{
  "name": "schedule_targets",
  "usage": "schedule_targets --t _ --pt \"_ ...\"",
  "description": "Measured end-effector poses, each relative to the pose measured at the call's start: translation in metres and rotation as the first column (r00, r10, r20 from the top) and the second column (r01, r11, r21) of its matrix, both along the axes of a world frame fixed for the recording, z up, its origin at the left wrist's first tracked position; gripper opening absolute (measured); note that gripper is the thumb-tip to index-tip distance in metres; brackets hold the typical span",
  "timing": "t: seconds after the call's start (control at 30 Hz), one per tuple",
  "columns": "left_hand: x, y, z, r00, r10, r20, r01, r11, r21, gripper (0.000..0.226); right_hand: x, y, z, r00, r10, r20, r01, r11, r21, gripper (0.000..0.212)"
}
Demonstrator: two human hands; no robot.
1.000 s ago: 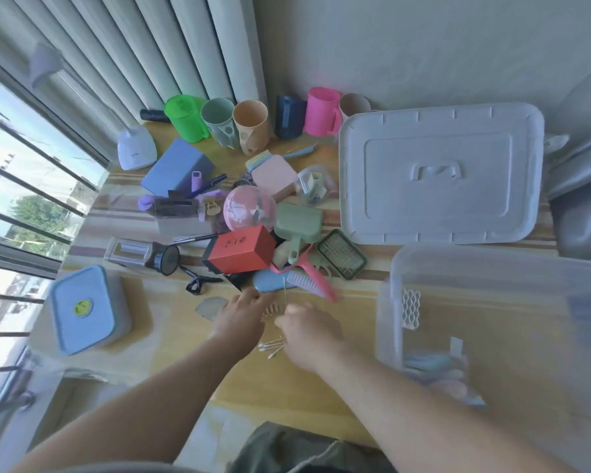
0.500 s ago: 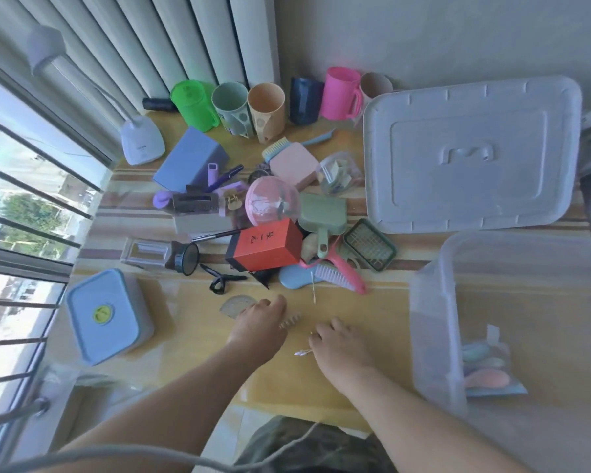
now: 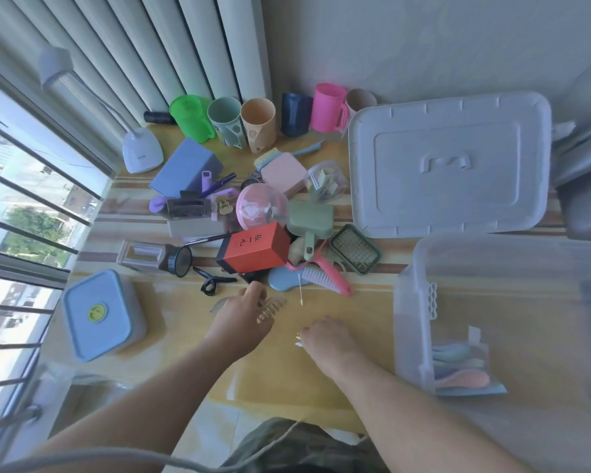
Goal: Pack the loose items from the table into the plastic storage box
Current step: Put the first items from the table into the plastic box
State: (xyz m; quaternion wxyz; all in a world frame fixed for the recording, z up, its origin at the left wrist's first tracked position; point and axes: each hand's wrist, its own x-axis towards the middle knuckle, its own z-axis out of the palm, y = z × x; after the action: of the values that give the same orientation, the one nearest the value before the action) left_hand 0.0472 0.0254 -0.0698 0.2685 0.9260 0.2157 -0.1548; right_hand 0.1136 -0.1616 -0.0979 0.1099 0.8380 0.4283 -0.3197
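The clear plastic storage box [image 3: 410, 302] stands at the right on the yellow table, with a packet of pastel spoons [image 3: 464, 370] lying in it. My left hand [image 3: 241, 319] rests on the table over a beige hair claw clip [image 3: 270, 308], fingers on it. My right hand [image 3: 325, 336] is closed on a few cotton swabs [image 3: 298, 340] whose tips stick out to the left. One loose cotton swab [image 3: 301, 291] lies beside a blue comb [image 3: 284, 279]. A pile of loose items, including a red box [image 3: 253, 247] and a pink ball [image 3: 261, 206], sits behind my hands.
The box's lid [image 3: 451, 165] lies flat at the back right. A row of cups [image 3: 258, 124] lines the wall. A blue lidded container [image 3: 96, 315] stands at the left by the window, a white desk lamp [image 3: 140, 151] behind it. Black scissors [image 3: 212, 281] lie near my left hand.
The cotton swabs that lay between my hands are now gathered in my right hand. My left hand has shifted onto the beige claw clip. The view moved slightly.
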Motion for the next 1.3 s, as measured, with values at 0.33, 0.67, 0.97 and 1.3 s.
schedule_targets --t 0.33,0.67,0.97,1.3 --pt "0.043 -0.062 0.083 0.916 0.187 0.354 -0.110 0.968 -0.227 0.020 0.057 -0.045 0.126 0.897 -0.440 -0.042 0.391 0.745 0.541 0.017" --pt "0.124 -0.223 0.133 0.808 -0.169 0.564 0.301 0.942 -0.149 0.062 0.119 -0.269 0.104 0.768 -0.639 -0.047 0.608 0.703 0.369 0.013" --pt "0.142 -0.304 0.055 0.927 -0.371 -0.052 0.367 0.927 -0.073 0.057 0.120 -0.262 0.010 0.755 -0.591 -0.284 0.638 0.762 0.110 0.027" --pt "0.162 -0.332 0.030 0.937 -0.297 -0.186 0.298 0.954 -0.022 0.059 0.157 -0.316 0.045 0.789 -0.467 -0.401 0.596 0.740 0.312 0.054"
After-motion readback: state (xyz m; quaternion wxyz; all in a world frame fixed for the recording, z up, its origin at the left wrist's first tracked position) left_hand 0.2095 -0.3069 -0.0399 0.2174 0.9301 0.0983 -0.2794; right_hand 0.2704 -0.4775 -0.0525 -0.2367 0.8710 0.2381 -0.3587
